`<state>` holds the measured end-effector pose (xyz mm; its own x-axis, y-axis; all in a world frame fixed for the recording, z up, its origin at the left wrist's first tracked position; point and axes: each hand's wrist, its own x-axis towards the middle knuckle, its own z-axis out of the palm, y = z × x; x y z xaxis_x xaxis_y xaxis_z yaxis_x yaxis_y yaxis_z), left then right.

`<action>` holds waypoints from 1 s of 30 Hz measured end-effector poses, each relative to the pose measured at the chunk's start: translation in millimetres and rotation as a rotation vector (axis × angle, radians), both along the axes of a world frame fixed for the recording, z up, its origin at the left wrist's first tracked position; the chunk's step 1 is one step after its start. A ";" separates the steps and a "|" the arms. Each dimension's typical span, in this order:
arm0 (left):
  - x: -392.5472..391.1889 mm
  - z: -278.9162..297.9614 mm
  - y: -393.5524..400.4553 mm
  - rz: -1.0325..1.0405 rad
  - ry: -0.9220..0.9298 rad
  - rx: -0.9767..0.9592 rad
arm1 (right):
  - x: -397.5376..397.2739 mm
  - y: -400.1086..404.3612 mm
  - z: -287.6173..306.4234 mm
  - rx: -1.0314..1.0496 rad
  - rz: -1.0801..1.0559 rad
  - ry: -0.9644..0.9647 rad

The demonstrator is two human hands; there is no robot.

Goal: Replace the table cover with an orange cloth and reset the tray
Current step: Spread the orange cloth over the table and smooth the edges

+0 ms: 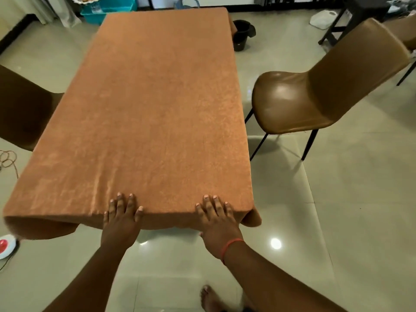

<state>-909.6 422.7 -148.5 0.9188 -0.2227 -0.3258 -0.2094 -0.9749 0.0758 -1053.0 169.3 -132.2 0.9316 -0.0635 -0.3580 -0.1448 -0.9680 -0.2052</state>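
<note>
The orange cloth [155,104] covers the whole table [27,224] in front of me, lying nearly flat on top and hanging over the near edge and the corners. A few shallow creases run up from the near edge just left of my left hand [120,218]. That hand lies flat on the cloth at the near edge, fingers straight and spread, gripping nothing. My right hand [217,219] lies the same way further right, near the corner, its fingers spread and pressing down on the cloth; a thin red band [229,246] circles that wrist.

The floor [337,199] is pale glossy tile with ceiling lights reflected in it, and my bare foot [210,298] shows at the bottom. A brown chair [315,93] with thin black legs stands to the right of the table, apart from it, turned partly away. Another brown chair [20,109] sits close against the left side. Beyond the far right corner a black bucket [242,34] stands on the floor. Teal plastic baskets [112,7] sit on the floor past the far end. At the left, a thin cord [9,158] is coiled on the tiles, and a white round object with a red centre [5,246] lies near the table's near left corner. I see no tray anywhere in view.
</note>
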 end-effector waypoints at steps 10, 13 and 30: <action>-21.3 34.6 55.4 0.200 0.058 -0.031 | 17.3 31.1 15.9 0.029 0.087 0.065; 4.7 40.0 104.1 0.231 0.000 -0.036 | 51.7 67.1 27.2 0.031 0.144 0.042; 159.3 -30.4 322.8 -0.240 -0.153 -0.306 | 269.0 409.4 28.2 -0.114 0.176 0.180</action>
